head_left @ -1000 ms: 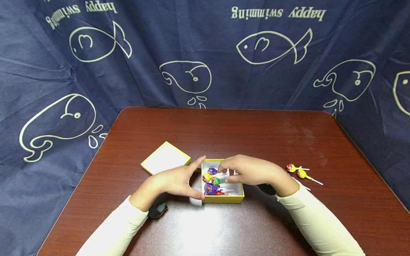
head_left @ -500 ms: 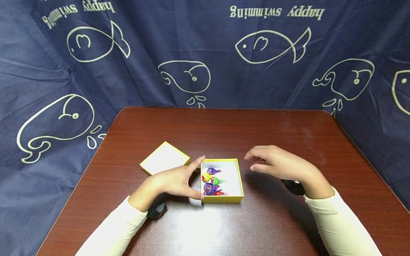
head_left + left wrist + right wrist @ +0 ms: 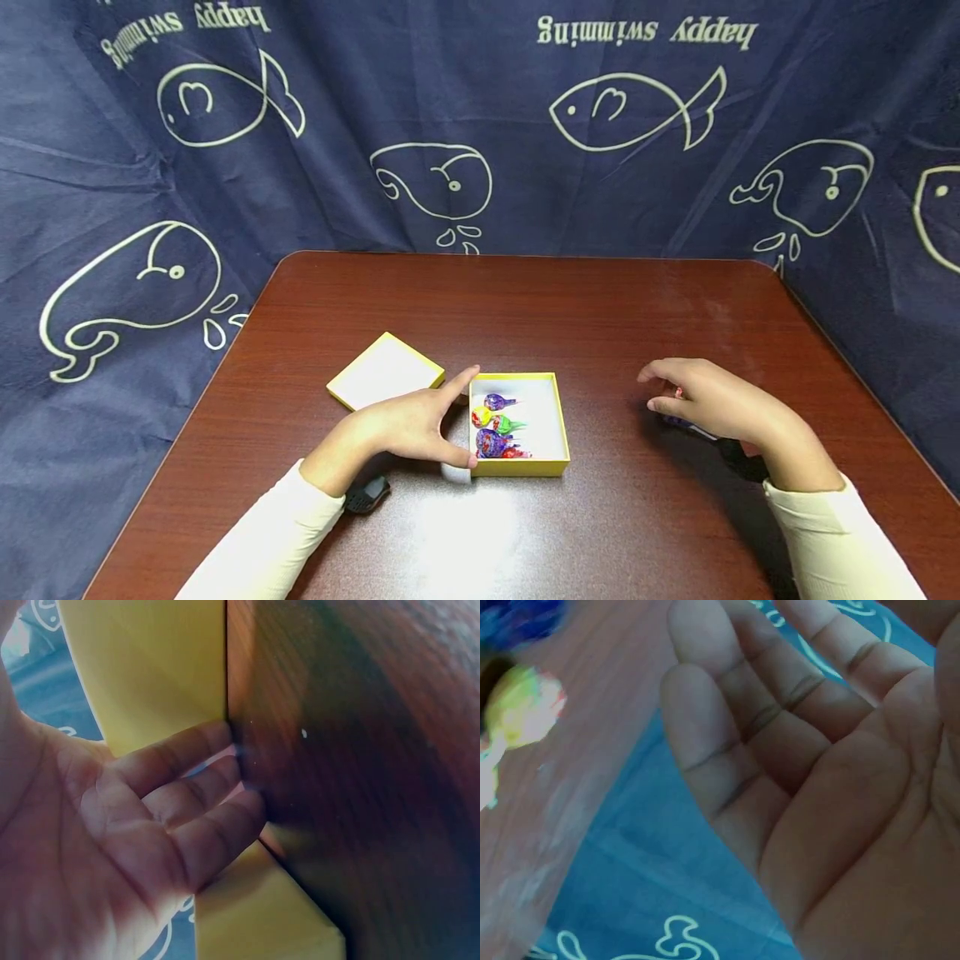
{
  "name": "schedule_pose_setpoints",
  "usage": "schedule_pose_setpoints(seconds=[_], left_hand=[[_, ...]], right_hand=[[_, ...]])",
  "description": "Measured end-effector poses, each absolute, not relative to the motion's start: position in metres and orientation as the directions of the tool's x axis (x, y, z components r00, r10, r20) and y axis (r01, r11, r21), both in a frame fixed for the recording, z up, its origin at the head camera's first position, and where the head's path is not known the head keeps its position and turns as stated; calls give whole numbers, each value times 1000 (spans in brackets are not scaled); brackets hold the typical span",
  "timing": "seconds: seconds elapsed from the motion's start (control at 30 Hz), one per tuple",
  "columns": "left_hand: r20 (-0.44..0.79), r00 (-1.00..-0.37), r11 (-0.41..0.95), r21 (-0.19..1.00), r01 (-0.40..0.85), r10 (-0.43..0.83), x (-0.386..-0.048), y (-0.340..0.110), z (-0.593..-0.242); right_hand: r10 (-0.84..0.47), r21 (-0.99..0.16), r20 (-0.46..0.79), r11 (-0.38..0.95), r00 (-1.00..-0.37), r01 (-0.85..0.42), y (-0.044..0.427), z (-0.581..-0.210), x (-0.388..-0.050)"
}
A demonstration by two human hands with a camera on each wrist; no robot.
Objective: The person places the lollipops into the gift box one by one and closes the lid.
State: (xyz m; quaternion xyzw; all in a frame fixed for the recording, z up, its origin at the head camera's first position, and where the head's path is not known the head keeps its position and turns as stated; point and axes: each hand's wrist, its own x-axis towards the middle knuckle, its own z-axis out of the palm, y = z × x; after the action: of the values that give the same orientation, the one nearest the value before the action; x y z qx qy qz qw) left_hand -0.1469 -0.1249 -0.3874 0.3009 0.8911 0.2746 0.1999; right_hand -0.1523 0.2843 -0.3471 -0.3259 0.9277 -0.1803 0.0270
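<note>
My left hand (image 3: 416,425) rests at the left side of a shallow yellow box (image 3: 558,421). Its thumb touches the front left corner, and the index finger stretches to the back left corner. Inside the white-lined box lie several wrapped lollipops: purple (image 3: 492,443), yellow (image 3: 481,416), green (image 3: 504,424) and red (image 3: 514,452). Well right of the box, my right hand (image 3: 712,400) hovers over the table with relaxed fingers and holds nothing. Lollipops lie under it, mostly hidden in the head view; the right wrist view shows a yellow lollipop (image 3: 525,709) and a purple-blue one (image 3: 521,622), blurred.
A yellow-edged lid (image 3: 386,371) with a white inside lies behind the left hand. The brown table (image 3: 525,308) ends at a dark blue curtain (image 3: 517,192) with fish and whale drawings. Yellow cardboard (image 3: 161,667) borders the left fingers in the left wrist view.
My right hand has let go inside the box, withdrawn, and moved right to above the lollipops on the table. The left hand and the box have stayed put.
</note>
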Motion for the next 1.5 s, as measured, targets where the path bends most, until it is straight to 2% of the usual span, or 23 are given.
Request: schedule_pose_setpoints(seconds=[0.57,1.07,1.23,1.5], left_hand=[[-182,-736,663,608,436,652,-147,-125,-387],[-183,-742,673,598,436,644,-148,-126,-389],[-184,-742,672,598,436,645,-147,-125,-388],[-185,-744,676,594,437,643,-147,-125,-389]], right_hand=[[-582,-284,24,776,-813,-564,305,-373,-147],[-563,-315,-42,791,-825,-524,303,-380,-149],[-579,-341,-29,772,-815,-536,304,-381,-152],[-642,-403,42,690,-765,-601,302,-375,-156]])
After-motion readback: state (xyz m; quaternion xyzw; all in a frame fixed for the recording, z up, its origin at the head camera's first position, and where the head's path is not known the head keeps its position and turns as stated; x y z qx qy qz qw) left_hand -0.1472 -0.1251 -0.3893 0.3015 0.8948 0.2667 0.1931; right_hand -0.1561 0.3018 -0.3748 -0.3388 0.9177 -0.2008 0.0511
